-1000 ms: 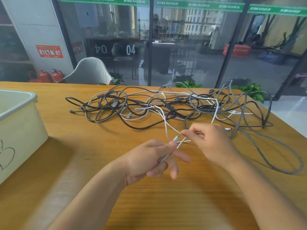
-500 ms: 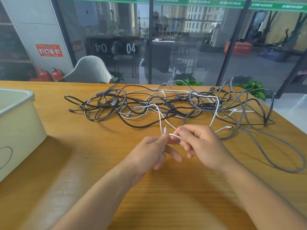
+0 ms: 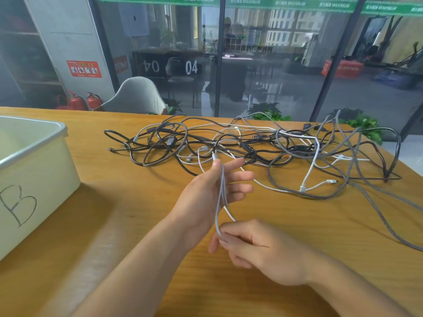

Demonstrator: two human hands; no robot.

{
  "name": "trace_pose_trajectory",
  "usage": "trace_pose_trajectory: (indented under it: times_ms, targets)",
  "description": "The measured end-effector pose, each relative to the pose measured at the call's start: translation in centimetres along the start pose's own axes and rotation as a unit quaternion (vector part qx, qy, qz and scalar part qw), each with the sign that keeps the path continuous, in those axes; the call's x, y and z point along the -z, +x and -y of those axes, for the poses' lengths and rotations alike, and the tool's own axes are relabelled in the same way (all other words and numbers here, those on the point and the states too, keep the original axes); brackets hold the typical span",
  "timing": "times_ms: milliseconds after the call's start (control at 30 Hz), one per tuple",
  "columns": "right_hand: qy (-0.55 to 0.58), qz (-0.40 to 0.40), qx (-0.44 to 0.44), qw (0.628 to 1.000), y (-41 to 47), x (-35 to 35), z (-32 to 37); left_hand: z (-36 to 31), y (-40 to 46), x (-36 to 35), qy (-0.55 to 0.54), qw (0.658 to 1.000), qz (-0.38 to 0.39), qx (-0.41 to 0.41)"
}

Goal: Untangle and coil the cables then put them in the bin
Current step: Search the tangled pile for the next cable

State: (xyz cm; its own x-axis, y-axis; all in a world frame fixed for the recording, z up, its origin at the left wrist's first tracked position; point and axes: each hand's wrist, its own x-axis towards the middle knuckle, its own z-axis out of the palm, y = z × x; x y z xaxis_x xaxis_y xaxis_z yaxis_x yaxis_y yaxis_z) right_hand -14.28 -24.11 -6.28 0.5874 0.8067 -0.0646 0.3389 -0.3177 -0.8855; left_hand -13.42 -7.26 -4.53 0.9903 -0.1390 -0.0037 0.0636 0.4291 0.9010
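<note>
Left hand and right hand pinch a white cable; its far end vanishes among the tangle.

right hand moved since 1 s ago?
Yes. The right hand has pulled back toward the person, away from the cable pile, drawing a loop of white cable out from the left hand.

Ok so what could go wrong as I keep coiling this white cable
1. The white cable, pinched by the left hand and right hand, runs back into the tangled pile; pulling may tighten snags or drag the pile.
2. The bend is loosely held and may slip free.
</note>
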Motion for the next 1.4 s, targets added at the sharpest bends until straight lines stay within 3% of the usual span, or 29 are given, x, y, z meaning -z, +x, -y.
trace_pose_trajectory:
  times_ms: [167,400,500,633,800,900,1133,1267,1400]
  targets:
    - [-0.021,-0.012,-0.009,1.0,0.4,0.7,-1.3,-0.6,-0.5,-0.2,-0.014,0.999,0.032,0.001]
    - [-0.16,-0.047,-0.035,0.985,-0.3,4.0,-1.1,-1.4,-1.1,0.0,0.004,0.993,0.104,0.049]
    - [-0.151,-0.104,-0.057,0.981,-1.0,6.3,-1.7,-1.4,-1.3,0.1,0.069,0.983,0.153,0.074]
    - [-0.219,-0.197,-0.052,0.954,-1.8,8.1,-2.4,-0.9,-1.4,0.1,0.163,0.964,0.187,0.097]
    - [-0.277,-0.366,0.032,0.888,-1.5,8.3,-2.2,-0.2,-1.4,-0.5,0.231,0.949,0.185,0.112]
    - [-0.254,-0.418,0.055,0.87,-1.3,7.1,-1.4,0.2,-1.5,-1.0,0.269,0.942,0.173,0.106]
    - [-0.138,-0.391,0.048,0.909,-0.7,4.6,-0.1,1.0,-1.2,-1.2,0.306,0.944,0.081,0.093]
    - [-0.013,-0.327,0.019,0.945,-0.3,4.0,0.2,1.3,-0.9,-1.0,0.313,0.947,0.024,0.06]
    - [0.032,-0.245,0.01,0.969,-0.2,3.3,0.0,1.4,-0.6,-0.8,0.26,0.965,-0.019,0.018]
